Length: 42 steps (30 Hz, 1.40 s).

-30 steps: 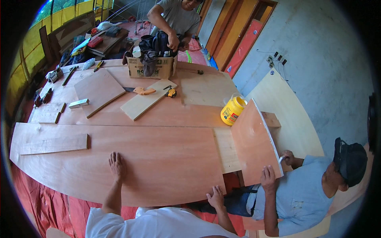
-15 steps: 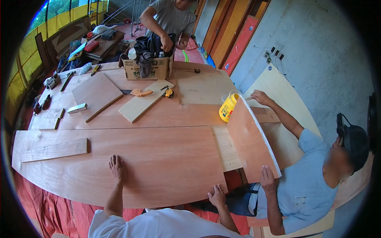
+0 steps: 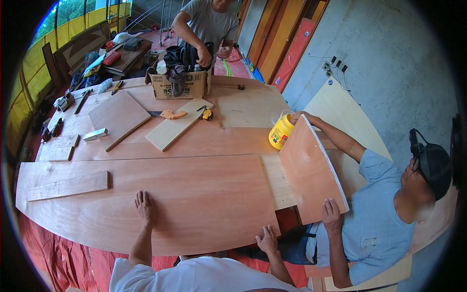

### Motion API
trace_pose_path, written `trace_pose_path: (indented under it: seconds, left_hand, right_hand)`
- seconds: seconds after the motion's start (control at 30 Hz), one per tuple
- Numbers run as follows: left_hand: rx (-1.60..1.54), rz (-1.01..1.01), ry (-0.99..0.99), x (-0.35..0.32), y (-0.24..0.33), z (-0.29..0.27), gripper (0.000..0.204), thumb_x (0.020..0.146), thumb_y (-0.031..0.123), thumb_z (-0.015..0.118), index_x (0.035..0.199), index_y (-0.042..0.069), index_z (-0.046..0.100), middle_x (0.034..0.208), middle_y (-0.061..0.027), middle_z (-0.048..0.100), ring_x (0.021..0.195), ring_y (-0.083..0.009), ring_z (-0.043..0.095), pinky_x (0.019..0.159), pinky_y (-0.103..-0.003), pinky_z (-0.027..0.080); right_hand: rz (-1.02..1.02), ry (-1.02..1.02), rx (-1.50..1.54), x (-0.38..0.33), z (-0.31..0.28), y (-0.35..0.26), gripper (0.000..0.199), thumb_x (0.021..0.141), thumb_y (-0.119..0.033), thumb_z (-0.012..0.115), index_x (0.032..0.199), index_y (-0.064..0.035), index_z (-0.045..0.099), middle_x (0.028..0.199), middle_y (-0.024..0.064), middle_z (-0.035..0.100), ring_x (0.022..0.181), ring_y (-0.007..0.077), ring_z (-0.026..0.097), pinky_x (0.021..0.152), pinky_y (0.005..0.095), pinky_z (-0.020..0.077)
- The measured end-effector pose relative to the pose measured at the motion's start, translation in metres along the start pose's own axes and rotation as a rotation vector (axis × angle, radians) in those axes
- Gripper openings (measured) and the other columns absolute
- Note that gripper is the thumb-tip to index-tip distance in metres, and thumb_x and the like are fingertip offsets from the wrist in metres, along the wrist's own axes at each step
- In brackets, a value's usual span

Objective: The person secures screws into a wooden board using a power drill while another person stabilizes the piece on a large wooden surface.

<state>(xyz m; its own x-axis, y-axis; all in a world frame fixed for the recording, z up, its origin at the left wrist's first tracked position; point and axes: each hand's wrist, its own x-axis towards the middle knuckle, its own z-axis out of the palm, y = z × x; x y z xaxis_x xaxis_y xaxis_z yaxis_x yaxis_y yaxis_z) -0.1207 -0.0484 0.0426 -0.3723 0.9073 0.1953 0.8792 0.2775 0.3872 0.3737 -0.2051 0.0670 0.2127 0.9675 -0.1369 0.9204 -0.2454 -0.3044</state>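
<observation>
My left hand [image 3: 145, 208] lies flat on a broad plywood sheet [image 3: 204, 194], fingers stretched, holding nothing. Near that sheet's right front corner, my right hand [image 3: 267, 240] rests with its fingers spread over the edge. To the right, a co-worker steadies a smaller plywood panel [image 3: 311, 170] tilted up on its edge; a white bead runs along its upper edge. That person's other hand [image 3: 299, 118] is at the mouth of a yellow tub [image 3: 281, 134], partly hidden behind the panel. A tapered wooden board [image 3: 70, 186] lies left of my left hand.
Across the table lie a handsaw [image 3: 172, 114], a tape measure [image 3: 207, 115], a pale board [image 3: 177, 126] and a square plywood piece [image 3: 119, 117]. A second person stands behind a cardboard box [image 3: 180, 86] of cloths. A gap [image 3: 288, 218] opens beside the sheet's right edge.
The co-worker's far hand has moved left from beside the tub to its mouth. The panel they hold has tipped slightly, and their head has shifted. My hands stay in place.
</observation>
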Motion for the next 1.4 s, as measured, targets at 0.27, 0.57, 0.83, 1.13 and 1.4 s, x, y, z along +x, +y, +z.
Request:
trace_pose_path:
  seconds: [0.27, 0.57, 0.83, 1.13, 1.4]
  left_hand:
    - [-0.015, -0.006, 0.001, 0.002, -0.003, 0.006, 0.043, 0.094, 0.029, 0.039, 0.128, 0.003, 0.046, 0.141, -0.0171, 0.037, 0.134, -0.0306, 0.028, 0.111, -0.045, 0.017]
    - [0.007, -0.018, -0.035, 0.005, -0.01, 0.019, 0.043, 0.094, 0.03, 0.039, 0.127, 0.005, 0.047, 0.141, -0.0163, 0.037, 0.135, -0.03, 0.026, 0.112, -0.044, 0.016]
    - [-0.018, 0.042, -0.003, 0.002, -0.01, 0.014, 0.045, 0.095, 0.03, 0.037, 0.131, 0.003, 0.045, 0.142, -0.0167, 0.036, 0.135, -0.0306, 0.026, 0.112, -0.045, 0.015]
    - [0.012, 0.037, -0.007, 0.0, -0.002, 0.005, 0.045, 0.096, 0.03, 0.036, 0.131, 0.003, 0.044, 0.142, -0.0172, 0.036, 0.135, -0.0299, 0.027, 0.112, -0.043, 0.016]
    - [0.059, 0.002, -0.043, 0.002, -0.007, 0.014, 0.045, 0.096, 0.031, 0.036, 0.131, 0.006, 0.045, 0.142, -0.0153, 0.036, 0.135, -0.029, 0.027, 0.112, -0.044, 0.017]
  right_hand:
    - [0.009, -0.004, -0.015, 0.001, 0.004, 0.004, 0.069, 0.078, -0.032, 0.066, 0.131, 0.0047, 0.04, 0.14, 0.0263, 0.034, 0.133, 0.0373, 0.029, 0.111, 0.0404, 0.0237]
    - [0.004, 0.007, -0.012, -0.001, 0.003, 0.003, 0.069, 0.078, -0.032, 0.066, 0.13, 0.0049, 0.04, 0.139, 0.0271, 0.034, 0.132, 0.0378, 0.03, 0.11, 0.0424, 0.0246]
    - [0.015, 0.004, -0.002, 0.0, -0.004, -0.002, 0.068, 0.078, -0.03, 0.066, 0.13, 0.0045, 0.04, 0.141, 0.0263, 0.033, 0.133, 0.0373, 0.029, 0.11, 0.0418, 0.025]
    - [0.003, 0.008, 0.0, -0.001, -0.005, -0.002, 0.068, 0.079, -0.031, 0.066, 0.131, 0.0039, 0.04, 0.142, 0.0261, 0.031, 0.134, 0.0369, 0.027, 0.111, 0.0412, 0.0232]
    - [0.016, -0.015, -0.012, -0.002, -0.002, 0.001, 0.069, 0.08, -0.032, 0.064, 0.132, 0.0044, 0.039, 0.141, 0.0261, 0.033, 0.134, 0.0366, 0.028, 0.111, 0.0415, 0.0228]
